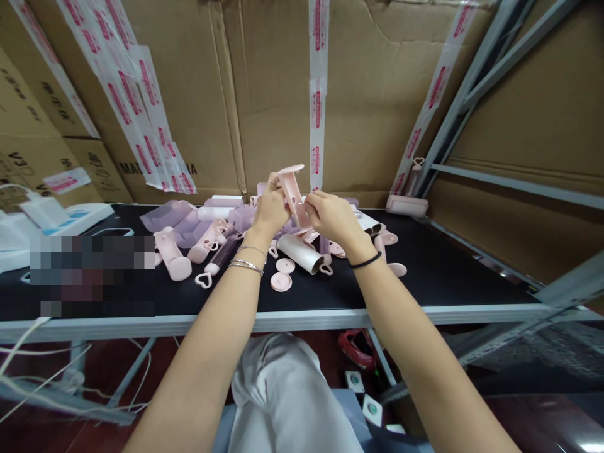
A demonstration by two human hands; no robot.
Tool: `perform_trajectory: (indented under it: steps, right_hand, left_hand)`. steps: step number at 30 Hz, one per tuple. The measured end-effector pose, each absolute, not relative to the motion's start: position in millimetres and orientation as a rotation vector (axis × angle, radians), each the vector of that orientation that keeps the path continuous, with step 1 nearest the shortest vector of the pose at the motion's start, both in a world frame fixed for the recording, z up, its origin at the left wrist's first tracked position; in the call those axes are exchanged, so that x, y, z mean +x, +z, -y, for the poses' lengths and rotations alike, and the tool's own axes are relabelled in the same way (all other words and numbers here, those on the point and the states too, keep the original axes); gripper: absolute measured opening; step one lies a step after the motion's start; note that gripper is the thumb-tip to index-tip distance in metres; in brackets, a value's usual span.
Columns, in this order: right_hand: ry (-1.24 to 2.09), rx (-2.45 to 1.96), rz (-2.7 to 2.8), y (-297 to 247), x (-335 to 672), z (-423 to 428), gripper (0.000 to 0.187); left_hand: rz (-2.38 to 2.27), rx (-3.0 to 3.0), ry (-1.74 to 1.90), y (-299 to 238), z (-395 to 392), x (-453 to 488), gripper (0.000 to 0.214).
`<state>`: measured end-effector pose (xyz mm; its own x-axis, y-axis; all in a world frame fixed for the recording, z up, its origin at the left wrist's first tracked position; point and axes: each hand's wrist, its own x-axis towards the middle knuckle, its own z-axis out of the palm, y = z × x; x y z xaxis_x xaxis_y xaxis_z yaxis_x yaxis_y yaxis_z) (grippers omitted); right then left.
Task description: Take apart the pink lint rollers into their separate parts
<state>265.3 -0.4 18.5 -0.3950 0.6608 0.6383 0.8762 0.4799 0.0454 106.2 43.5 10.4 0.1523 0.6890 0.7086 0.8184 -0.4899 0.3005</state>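
Observation:
Both my hands hold one pink plastic roller handle (291, 189) upright above the black table (448, 270). My left hand (270, 211) grips its left side with curled fingers. My right hand (330, 217) pinches its lower right side. Below them lies a heap of pink parts: a white roller tube (302, 253), round pink caps (282, 277), a handle with a heart-shaped loop (214, 267) and translucent lilac covers (179, 220).
Taped cardboard boxes (264, 94) wall in the back and sides of the table. A grey metal rack frame (476, 82) rises at the right. A finished pink roller (406, 204) stands at the back right. A blurred patch covers the table's left part.

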Motion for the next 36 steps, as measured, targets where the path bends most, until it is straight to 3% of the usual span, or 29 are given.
perform_trajectory:
  steps: [10,25,36]
  right_hand:
    - [-0.503,-1.306,2.216,20,263,4,0.03]
    - [-0.553,-1.537,2.371,20,264,2,0.034]
    - [-0.641,-1.58,2.36,19,260,5,0.034]
  left_hand:
    - [1.459,-2.305,-1.159,11,-42,105,0.027]
    - [1.64,-2.361,-0.727,13,-28,113,0.025]
    - [1.61,-2.381,-0.829,4,-35,110,0.028]
